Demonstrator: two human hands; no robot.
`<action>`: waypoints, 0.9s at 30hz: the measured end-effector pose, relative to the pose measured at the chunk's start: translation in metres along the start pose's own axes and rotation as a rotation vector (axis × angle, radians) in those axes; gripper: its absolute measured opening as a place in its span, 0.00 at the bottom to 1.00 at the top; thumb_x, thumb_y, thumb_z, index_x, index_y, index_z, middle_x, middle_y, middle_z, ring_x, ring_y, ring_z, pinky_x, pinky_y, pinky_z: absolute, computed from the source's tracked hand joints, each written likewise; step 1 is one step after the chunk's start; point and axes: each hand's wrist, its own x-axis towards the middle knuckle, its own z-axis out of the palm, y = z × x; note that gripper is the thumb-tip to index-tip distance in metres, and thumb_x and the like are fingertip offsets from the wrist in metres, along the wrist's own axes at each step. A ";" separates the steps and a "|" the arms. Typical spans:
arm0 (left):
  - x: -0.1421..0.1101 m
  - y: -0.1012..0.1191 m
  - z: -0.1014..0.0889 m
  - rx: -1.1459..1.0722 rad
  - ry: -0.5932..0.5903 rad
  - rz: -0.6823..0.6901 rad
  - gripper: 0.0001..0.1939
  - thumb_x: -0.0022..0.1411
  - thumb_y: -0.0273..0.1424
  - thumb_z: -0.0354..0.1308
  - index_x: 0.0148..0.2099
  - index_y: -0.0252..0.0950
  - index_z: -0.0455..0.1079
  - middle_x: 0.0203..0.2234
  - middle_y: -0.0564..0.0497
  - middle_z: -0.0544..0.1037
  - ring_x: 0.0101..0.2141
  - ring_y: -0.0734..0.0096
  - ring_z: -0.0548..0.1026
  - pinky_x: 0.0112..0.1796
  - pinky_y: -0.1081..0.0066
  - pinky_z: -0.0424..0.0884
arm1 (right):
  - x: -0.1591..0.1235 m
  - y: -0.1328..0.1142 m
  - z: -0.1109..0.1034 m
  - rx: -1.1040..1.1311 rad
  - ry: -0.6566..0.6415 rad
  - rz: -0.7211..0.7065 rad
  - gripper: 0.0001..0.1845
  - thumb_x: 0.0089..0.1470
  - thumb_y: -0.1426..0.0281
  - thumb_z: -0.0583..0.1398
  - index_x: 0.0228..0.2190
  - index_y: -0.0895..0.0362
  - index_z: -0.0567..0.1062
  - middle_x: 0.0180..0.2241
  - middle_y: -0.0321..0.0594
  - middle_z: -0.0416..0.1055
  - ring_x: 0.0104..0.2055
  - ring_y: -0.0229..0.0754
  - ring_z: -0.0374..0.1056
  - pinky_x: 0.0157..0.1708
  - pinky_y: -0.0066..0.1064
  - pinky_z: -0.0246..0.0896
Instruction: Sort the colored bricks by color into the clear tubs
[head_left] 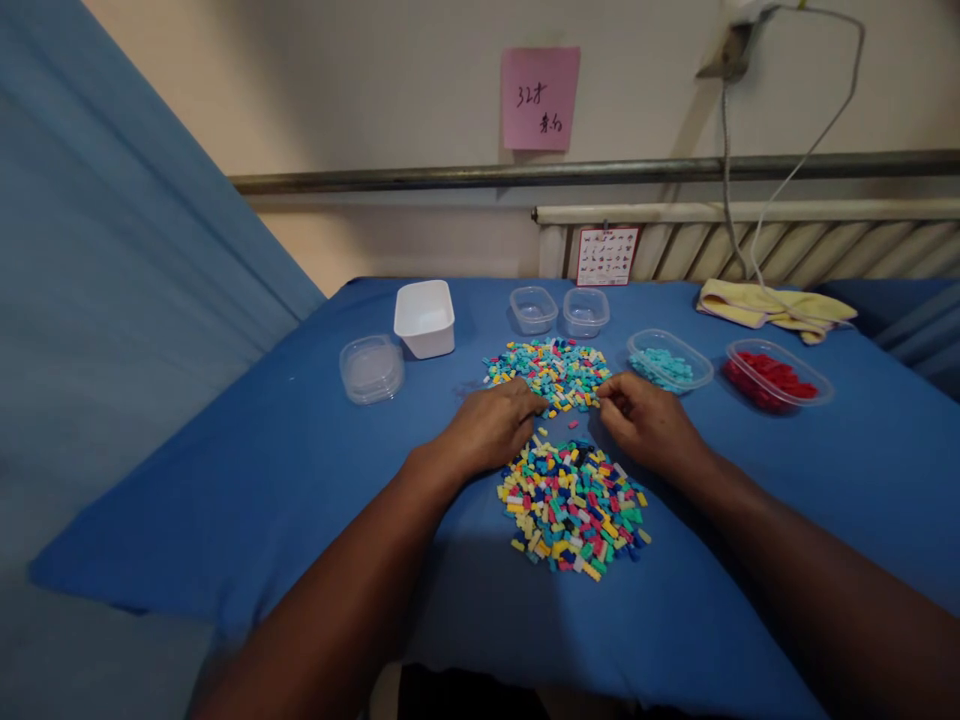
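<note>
Small mixed-colour toy building bricks lie in two heaps, a far pile (559, 365) with much turquoise and a near pile (574, 510) with more yellow, pink, green and dark blue. At the left edge of the far pile is my left hand (496, 422), its fingers curled and the tips down among the bricks. My right hand (649, 420) sits at that pile's right edge, thumb and forefinger nearly together in a pinch. Whatever either hand's fingertips hold is too small or hidden to make out. A pink brick (573, 424) lies loose between the piles.
Behind the piles stand two clear tubs (534, 328). To the right are a tub of turquoise bricks (664, 367), a tub of red bricks (776, 380) and a yellow cloth (772, 305). Leftward, a white box (431, 340) stands by stacked clear lids or tubs (371, 370).
</note>
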 end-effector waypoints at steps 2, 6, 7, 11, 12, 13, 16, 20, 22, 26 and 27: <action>0.002 0.002 0.000 0.010 -0.018 0.016 0.19 0.73 0.28 0.55 0.60 0.43 0.79 0.45 0.45 0.81 0.49 0.57 0.79 0.47 0.63 0.74 | 0.002 0.005 0.001 -0.033 0.027 -0.034 0.09 0.64 0.69 0.59 0.42 0.54 0.79 0.33 0.40 0.79 0.35 0.47 0.75 0.38 0.36 0.67; 0.006 0.003 -0.003 0.009 -0.035 0.027 0.17 0.75 0.30 0.55 0.59 0.44 0.81 0.43 0.46 0.81 0.47 0.58 0.79 0.45 0.65 0.72 | 0.007 0.009 0.003 -0.190 -0.094 -0.160 0.14 0.65 0.71 0.58 0.46 0.55 0.83 0.40 0.45 0.81 0.44 0.50 0.76 0.46 0.39 0.68; 0.006 0.003 -0.003 0.010 -0.032 0.023 0.16 0.75 0.32 0.55 0.58 0.44 0.81 0.43 0.46 0.81 0.47 0.58 0.79 0.45 0.65 0.72 | 0.008 0.008 0.004 -0.240 -0.122 -0.171 0.14 0.66 0.71 0.58 0.46 0.55 0.83 0.40 0.46 0.80 0.45 0.51 0.75 0.46 0.39 0.68; 0.007 0.001 -0.006 0.032 -0.037 -0.025 0.14 0.75 0.34 0.57 0.54 0.44 0.82 0.45 0.46 0.83 0.47 0.57 0.80 0.44 0.65 0.72 | 0.012 0.001 0.004 -0.401 -0.202 -0.154 0.15 0.69 0.70 0.58 0.47 0.54 0.85 0.38 0.47 0.78 0.44 0.51 0.73 0.40 0.37 0.64; 0.008 0.001 -0.007 0.040 -0.044 -0.034 0.13 0.75 0.34 0.58 0.54 0.44 0.82 0.46 0.47 0.84 0.47 0.57 0.80 0.44 0.65 0.72 | 0.013 -0.001 0.004 -0.425 -0.210 -0.150 0.15 0.70 0.70 0.58 0.47 0.54 0.85 0.39 0.48 0.78 0.44 0.51 0.73 0.39 0.37 0.63; 0.008 0.001 -0.008 0.048 -0.051 -0.039 0.13 0.75 0.34 0.58 0.54 0.44 0.82 0.46 0.47 0.84 0.47 0.57 0.80 0.44 0.65 0.71 | 0.014 -0.003 0.004 -0.444 -0.220 -0.154 0.16 0.70 0.70 0.57 0.47 0.54 0.85 0.39 0.48 0.78 0.44 0.52 0.73 0.39 0.37 0.62; 0.007 0.003 -0.011 0.055 -0.063 -0.028 0.14 0.75 0.34 0.57 0.55 0.44 0.82 0.47 0.47 0.84 0.47 0.58 0.80 0.43 0.66 0.71 | 0.015 -0.008 0.001 -0.456 -0.269 -0.204 0.16 0.70 0.71 0.56 0.46 0.54 0.85 0.40 0.48 0.79 0.45 0.52 0.73 0.39 0.37 0.62; 0.006 0.004 -0.013 0.032 -0.062 -0.022 0.14 0.74 0.33 0.58 0.54 0.45 0.83 0.46 0.47 0.84 0.47 0.58 0.80 0.42 0.66 0.70 | 0.013 -0.010 -0.005 -0.423 -0.318 -0.204 0.12 0.66 0.73 0.59 0.43 0.55 0.83 0.39 0.47 0.80 0.45 0.51 0.75 0.41 0.37 0.64; 0.006 0.004 -0.013 0.028 -0.069 -0.033 0.13 0.74 0.34 0.58 0.52 0.44 0.83 0.45 0.47 0.84 0.47 0.57 0.80 0.42 0.65 0.70 | 0.011 -0.008 -0.006 -0.393 -0.328 -0.179 0.11 0.65 0.73 0.59 0.42 0.55 0.83 0.39 0.46 0.81 0.44 0.51 0.76 0.42 0.38 0.65; 0.005 0.004 -0.011 0.015 -0.055 -0.036 0.12 0.74 0.33 0.57 0.49 0.40 0.82 0.43 0.45 0.83 0.45 0.56 0.80 0.43 0.63 0.71 | 0.008 -0.002 -0.006 -0.327 -0.327 -0.194 0.15 0.64 0.73 0.60 0.48 0.55 0.83 0.42 0.47 0.82 0.45 0.51 0.77 0.45 0.39 0.67; 0.005 0.003 -0.010 0.014 -0.050 -0.031 0.12 0.74 0.33 0.56 0.48 0.40 0.82 0.43 0.44 0.83 0.45 0.56 0.80 0.43 0.63 0.71 | 0.008 -0.001 -0.005 -0.324 -0.328 -0.215 0.16 0.64 0.73 0.60 0.51 0.54 0.83 0.43 0.47 0.82 0.46 0.52 0.77 0.45 0.39 0.68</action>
